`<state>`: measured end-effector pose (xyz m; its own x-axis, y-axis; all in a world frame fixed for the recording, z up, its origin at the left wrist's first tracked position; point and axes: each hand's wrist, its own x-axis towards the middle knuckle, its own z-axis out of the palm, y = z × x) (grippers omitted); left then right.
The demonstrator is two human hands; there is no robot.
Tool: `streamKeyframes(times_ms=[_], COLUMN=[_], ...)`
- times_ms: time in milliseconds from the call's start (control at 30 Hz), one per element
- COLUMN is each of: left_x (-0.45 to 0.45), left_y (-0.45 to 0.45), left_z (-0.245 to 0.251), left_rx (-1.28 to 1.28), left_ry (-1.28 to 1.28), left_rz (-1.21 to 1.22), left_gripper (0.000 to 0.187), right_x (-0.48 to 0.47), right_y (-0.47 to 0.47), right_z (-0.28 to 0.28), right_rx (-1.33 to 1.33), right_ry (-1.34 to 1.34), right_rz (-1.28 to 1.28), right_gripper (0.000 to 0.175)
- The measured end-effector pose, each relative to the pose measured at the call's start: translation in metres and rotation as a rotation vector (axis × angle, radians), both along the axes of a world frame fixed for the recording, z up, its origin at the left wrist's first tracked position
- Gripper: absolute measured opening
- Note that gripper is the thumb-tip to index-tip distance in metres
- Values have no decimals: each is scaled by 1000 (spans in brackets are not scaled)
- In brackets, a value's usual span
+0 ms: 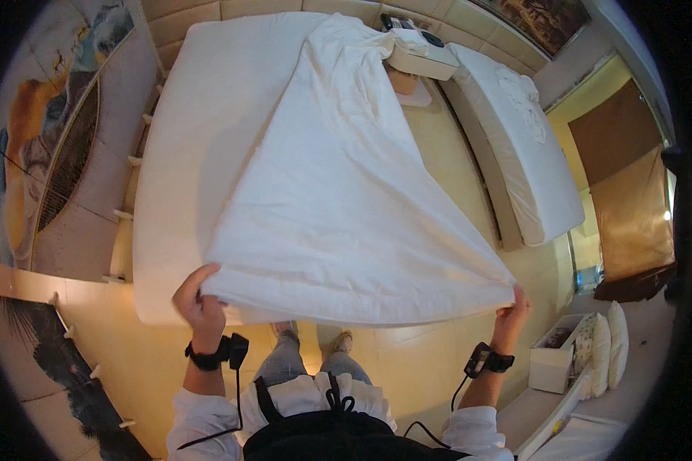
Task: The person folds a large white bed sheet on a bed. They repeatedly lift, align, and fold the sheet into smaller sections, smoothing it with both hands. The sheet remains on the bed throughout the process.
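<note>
A white bed sheet (346, 190) stretches between my two hands and runs back over the bed to its head end, where it lies bunched in folds. My left hand (200, 302) pinches the sheet's near left corner, above the foot of the white mattress (176, 173). Over the floor, to the right of that mattress, my right hand (512, 314) grips the near right corner. The near edge hangs fairly straight between them, in front of my legs. On the left, the mattress top shows uncovered; the sheet hides its right side.
A nightstand (424, 62) with items on it stands between this bed and a second mattress (519, 144) on the right. White cushions (602, 351) and an open white box (553, 357) sit at the lower right. A brown curtain (628, 190) hangs at the right.
</note>
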<state>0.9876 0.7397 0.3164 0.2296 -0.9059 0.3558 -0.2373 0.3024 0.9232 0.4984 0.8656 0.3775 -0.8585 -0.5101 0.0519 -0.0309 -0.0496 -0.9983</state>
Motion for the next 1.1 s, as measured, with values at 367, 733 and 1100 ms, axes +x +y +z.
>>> streamKeyframes(times_ms=[367,733,1100], left_x=[72,47,116], left_y=[76,-28,17], left_z=[-188,-68,-84], left_rx=[591,290,705], left_ry=[-857,-79,-295], left_rz=[-262,-195,-389], left_gripper=[23,25,17], right_x=[53,63,80], right_y=[158,67,146], right_z=[-259,-111,-146], right_rx=[566,103,166], right_ry=[-428,-153,-385], right_rz=[-19,9,118], right_gripper=[25,30,25])
